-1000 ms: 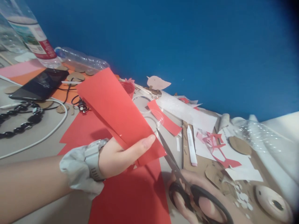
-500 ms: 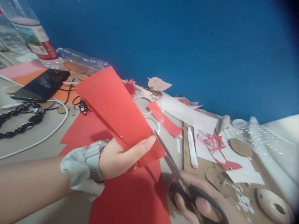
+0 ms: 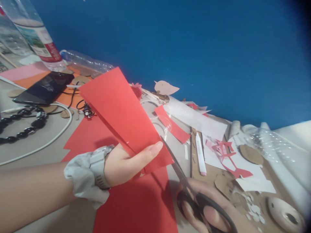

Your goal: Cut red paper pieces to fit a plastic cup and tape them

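A folded piece of red paper (image 3: 121,106) is pinched in my left hand (image 3: 131,165), with the thumb on top near its lower right end. Behind the paper the other fingers are hidden. My right hand (image 3: 206,197) has its fingers through the black handles of a pair of scissors (image 3: 182,176). The blades point up and left, close along the paper's right edge just beyond my left thumb; whether they touch it I cannot tell. Beneath both hands lies a larger red sheet (image 3: 136,207) on the table.
At the left are a phone (image 3: 45,87), a bead bracelet (image 3: 24,124), a white cable (image 3: 65,129) and a water bottle (image 3: 39,38). A red strip (image 3: 172,124), a marker (image 3: 200,155), pink paper scraps (image 3: 225,155) and cardboard (image 3: 251,154) lie to the right. A blue panel (image 3: 182,42) stands behind.
Almost nothing differs. The red paper's far end tilts very slightly to the right, while both hands keep nearly the same place; the whole view has shifted a little.
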`<state>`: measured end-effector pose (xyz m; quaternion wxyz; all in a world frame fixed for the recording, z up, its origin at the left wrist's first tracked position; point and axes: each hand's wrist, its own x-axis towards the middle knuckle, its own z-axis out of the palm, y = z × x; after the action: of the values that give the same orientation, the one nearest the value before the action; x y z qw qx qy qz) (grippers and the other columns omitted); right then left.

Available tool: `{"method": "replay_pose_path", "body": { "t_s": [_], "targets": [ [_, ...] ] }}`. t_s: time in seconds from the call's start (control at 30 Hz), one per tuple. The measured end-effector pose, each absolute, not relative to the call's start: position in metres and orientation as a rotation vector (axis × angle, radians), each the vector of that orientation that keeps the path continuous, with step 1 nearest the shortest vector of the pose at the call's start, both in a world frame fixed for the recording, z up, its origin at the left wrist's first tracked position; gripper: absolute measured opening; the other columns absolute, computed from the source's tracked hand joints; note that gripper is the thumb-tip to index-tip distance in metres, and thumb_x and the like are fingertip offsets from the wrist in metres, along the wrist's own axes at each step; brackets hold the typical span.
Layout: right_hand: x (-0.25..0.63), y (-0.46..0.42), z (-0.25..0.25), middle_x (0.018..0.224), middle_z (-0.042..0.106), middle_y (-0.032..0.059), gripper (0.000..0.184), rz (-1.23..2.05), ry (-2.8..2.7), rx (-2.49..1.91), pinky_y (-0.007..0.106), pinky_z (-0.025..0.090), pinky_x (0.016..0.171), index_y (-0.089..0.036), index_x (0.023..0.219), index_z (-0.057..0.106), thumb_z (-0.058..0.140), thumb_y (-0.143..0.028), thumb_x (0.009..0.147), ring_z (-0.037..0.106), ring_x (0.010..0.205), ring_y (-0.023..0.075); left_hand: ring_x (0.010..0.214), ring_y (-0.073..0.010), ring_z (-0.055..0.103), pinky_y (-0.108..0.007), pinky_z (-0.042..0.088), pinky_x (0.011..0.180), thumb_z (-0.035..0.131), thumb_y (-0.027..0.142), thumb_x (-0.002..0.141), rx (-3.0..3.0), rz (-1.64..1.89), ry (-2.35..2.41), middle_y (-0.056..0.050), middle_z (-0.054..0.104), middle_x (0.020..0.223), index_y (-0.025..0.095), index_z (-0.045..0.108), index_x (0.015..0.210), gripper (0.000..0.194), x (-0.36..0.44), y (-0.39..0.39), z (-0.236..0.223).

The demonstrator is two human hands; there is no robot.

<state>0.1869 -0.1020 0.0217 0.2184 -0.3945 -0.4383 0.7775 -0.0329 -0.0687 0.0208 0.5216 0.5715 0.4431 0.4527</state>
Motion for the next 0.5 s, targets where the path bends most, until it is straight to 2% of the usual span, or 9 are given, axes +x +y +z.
{"method": "replay_pose_path", "body": {
  "t_s": [0.1, 0.27, 0.37, 0.5],
  "targets": [
    [0.196, -0.093, 0.014, 0.052, 0.039, -0.0055, 0.046, 2.290, -1.342, -0.953, 0.020, 0.021, 0.048, -0.015, 0.076, 0.050, 0.058, -0.060, 0.073, 0.029, 0.048, 0.0060, 0.064, -0.0127, 0.060, -0.024, 0.053, 0.065, 0.047, 0.041, 0.087, 1.393, 1.108, 1.086, 0.000, 0.062, 0.070, 0.018, 0.058, 0.075, 0.029, -0.032, -0.068, 0.022],
    [0.198, -0.089, 0.010, 0.051, 0.041, -0.0067, 0.046, 2.295, -1.338, -0.913, 0.019, 0.019, 0.045, -0.014, 0.078, 0.050, 0.059, -0.059, 0.073, 0.028, 0.045, 0.0038, 0.060, -0.0124, 0.058, -0.022, 0.051, 0.060, 0.046, 0.039, 0.088, 1.447, 1.118, 1.102, 0.000, 0.059, 0.063, 0.018, 0.051, 0.058, 0.037, -0.031, -0.068, 0.026],
    [0.192, -0.093, 0.017, 0.054, 0.040, -0.0059, 0.046, 2.319, -1.300, -0.968, 0.020, 0.018, 0.046, -0.015, 0.075, 0.048, 0.060, -0.059, 0.072, 0.026, 0.046, 0.0040, 0.059, -0.0120, 0.058, -0.023, 0.052, 0.062, 0.045, 0.039, 0.088, 1.440, 1.112, 1.100, 0.000, 0.059, 0.062, 0.018, 0.053, 0.060, 0.036, -0.030, -0.068, 0.026],
    [0.182, -0.103, 0.025, 0.056, 0.034, -0.0049, 0.045, 2.106, -1.182, -1.151, 0.022, 0.017, 0.048, -0.018, 0.071, 0.048, 0.062, -0.061, 0.068, 0.020, 0.050, 0.0070, 0.059, -0.0123, 0.058, -0.023, 0.052, 0.063, 0.045, 0.041, 0.087, 1.409, 1.097, 1.098, 0.000, 0.061, 0.064, 0.018, 0.056, 0.065, 0.034, -0.031, -0.067, 0.026]
  ]
}}
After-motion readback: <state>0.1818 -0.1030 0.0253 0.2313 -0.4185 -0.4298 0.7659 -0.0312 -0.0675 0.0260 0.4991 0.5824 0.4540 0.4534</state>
